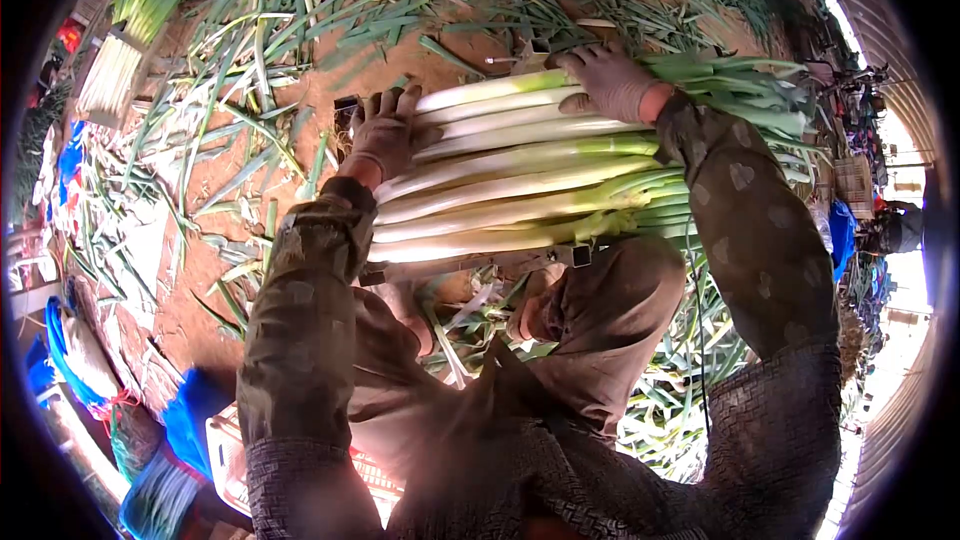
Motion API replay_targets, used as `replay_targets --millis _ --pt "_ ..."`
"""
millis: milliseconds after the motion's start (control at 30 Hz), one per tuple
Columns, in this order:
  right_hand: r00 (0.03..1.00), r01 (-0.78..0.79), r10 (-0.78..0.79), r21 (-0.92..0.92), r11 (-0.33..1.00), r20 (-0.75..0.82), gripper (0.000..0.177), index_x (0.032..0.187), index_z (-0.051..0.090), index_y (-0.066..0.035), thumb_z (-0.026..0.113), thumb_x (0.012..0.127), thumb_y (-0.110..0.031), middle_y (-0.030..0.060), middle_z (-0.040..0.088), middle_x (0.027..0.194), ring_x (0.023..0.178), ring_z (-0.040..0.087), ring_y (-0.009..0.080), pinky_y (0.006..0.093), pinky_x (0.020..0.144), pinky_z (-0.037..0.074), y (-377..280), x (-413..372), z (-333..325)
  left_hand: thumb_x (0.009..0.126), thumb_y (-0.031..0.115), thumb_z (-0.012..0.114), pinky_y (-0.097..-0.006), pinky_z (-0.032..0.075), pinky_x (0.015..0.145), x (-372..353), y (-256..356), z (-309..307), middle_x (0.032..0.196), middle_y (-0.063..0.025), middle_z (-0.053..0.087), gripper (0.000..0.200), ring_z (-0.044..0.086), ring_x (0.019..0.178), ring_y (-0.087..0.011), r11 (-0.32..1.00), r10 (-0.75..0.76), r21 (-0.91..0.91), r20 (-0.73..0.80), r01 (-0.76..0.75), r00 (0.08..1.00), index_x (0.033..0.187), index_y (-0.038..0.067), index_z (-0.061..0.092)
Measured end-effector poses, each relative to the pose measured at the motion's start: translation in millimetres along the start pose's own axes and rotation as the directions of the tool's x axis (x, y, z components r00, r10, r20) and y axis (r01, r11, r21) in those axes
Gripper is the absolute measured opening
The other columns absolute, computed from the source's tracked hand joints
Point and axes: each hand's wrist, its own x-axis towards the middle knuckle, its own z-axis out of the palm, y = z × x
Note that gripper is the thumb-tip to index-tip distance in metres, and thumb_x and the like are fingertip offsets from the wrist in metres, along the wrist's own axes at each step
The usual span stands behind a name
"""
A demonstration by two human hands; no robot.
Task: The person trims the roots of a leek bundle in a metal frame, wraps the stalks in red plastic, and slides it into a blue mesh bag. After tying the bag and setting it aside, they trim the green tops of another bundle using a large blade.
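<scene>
A row of leeks is laid side by side across a metal frame above the knees, white ends to the left. The left hand is spread over those ends, seemingly to keep them even; the stalks' far side is pressed by the right hand, fingers loosely curved, apparently against rolling.

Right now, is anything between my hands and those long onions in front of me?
Nothing visible: your left hand and right hand already rest on the onions, one toward each end.
</scene>
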Motion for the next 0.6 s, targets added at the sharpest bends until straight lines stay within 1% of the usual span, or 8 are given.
replay_targets --millis 67,167,233,333,367,500,533,600 --pt "0.988 -0.094 0.095 -0.014 0.996 0.118 0.077 0.141 0.039 -0.001 0.054 0.092 -0.059 0.0205 0.049 0.136 0.126 0.047 0.0380 0.0488 0.104 0.039 -5.9 4.6 -13.8 0.087 0.064 0.057 -0.0606 0.020 0.114 5.5 5.2 -7.7 0.154 -0.0143 0.032 0.085 0.028 0.142 -0.0418 1.000 -0.026 0.013 0.080 0.025 0.996 0.152 0.018 0.029" --pt "0.999 -0.037 0.036 -0.061 0.997 -0.020 0.078 0.140 0.040 0.001 0.053 0.092 -0.059 0.0243 0.049 0.135 0.123 0.050 0.0404 0.0492 0.102 0.041 -5.9 -2.6 1.1 0.085 0.067 0.058 -0.0597 0.019 0.115 5.5 5.3 -14.9 0.155 -0.0166 0.031 0.090 0.027 0.143 -0.0427 0.998 -0.054 0.042 0.189 0.047 0.980 0.154 0.019 0.025" --pt "0.991 -0.013 -0.009 -0.163 0.987 -0.133 0.079 0.138 0.042 0.002 0.054 0.091 -0.061 0.0254 0.050 0.133 0.119 0.052 0.0419 0.0496 0.100 0.043 -9.7 -5.8 3.5 0.085 0.067 0.058 -0.0602 0.019 0.115 7.5 3.4 -15.9 0.155 -0.0169 0.030 0.091 0.027 0.143 -0.0426 0.997 -0.068 0.033 0.166 0.063 0.984 0.154 0.019 0.024" --pt "0.977 -0.141 0.131 0.046 0.989 0.169 0.078 0.134 0.045 0.002 0.052 0.091 -0.063 0.0247 0.052 0.130 0.117 0.053 0.0413 0.0497 0.099 0.043 -12.0 4.0 -15.7 0.084 0.071 0.056 -0.0626 0.018 0.114 10.0 8.4 -16.9 0.155 -0.0165 0.032 0.094 0.026 0.143 -0.0429 0.997 -0.072 0.039 0.179 0.066 0.981 0.155 0.020 0.023" --pt "0.999 -0.041 0.041 -0.039 0.998 -0.014 0.076 0.131 0.048 0.002 0.052 0.091 -0.062 0.0233 0.054 0.126 0.116 0.054 0.0404 0.0493 0.097 0.044 0.9 9.3 7.2 0.084 0.072 0.056 -0.0624 0.017 0.114 11.2 10.2 -20.8 0.156 -0.0164 0.031 0.095 0.024 0.145 -0.0425 0.996 -0.081 0.038 0.199 0.075 0.977 0.156 0.019 0.023" --pt "0.984 -0.066 0.044 -0.122 0.990 -0.173 0.073 0.131 0.048 0.000 0.054 0.091 -0.061 0.0231 0.057 0.122 0.113 0.056 0.0407 0.0490 0.097 0.045 -6.7 0.5 17.1 0.081 0.076 0.054 -0.0626 0.016 0.115 3.0 42.4 -50.0 0.159 -0.0176 0.026 0.103 0.016 0.148 -0.0433 0.963 -0.187 0.238 0.253 0.126 0.949 0.155 0.013 0.022" --pt "0.982 -0.088 0.072 -0.083 0.993 -0.172 0.073 0.130 0.048 0.000 0.054 0.091 -0.062 0.0231 0.057 0.121 0.114 0.056 0.0407 0.0490 0.096 0.045 -7.5 -3.4 11.3 0.080 0.078 0.053 -0.0629 0.014 0.116 0.3 50.9 -43.5 0.160 -0.0193 0.023 0.109 0.014 0.147 -0.0464 0.975 -0.077 0.213 0.064 0.062 0.995 0.154 0.004 0.022" --pt "0.982 -0.100 0.101 0.010 0.995 -0.159 0.075 0.130 0.048 -0.001 0.054 0.090 -0.063 0.0230 0.058 0.121 0.114 0.056 0.0406 0.0491 0.096 0.045 -14.0 -5.4 4.0 0.079 0.079 0.053 -0.0629 0.010 0.116 -7.1 70.2 -19.5 0.161 -0.0205 0.018 0.113 0.011 0.148 -0.0470 0.998 0.061 0.012 -0.212 -0.060 0.975 0.153 -0.001 0.021"
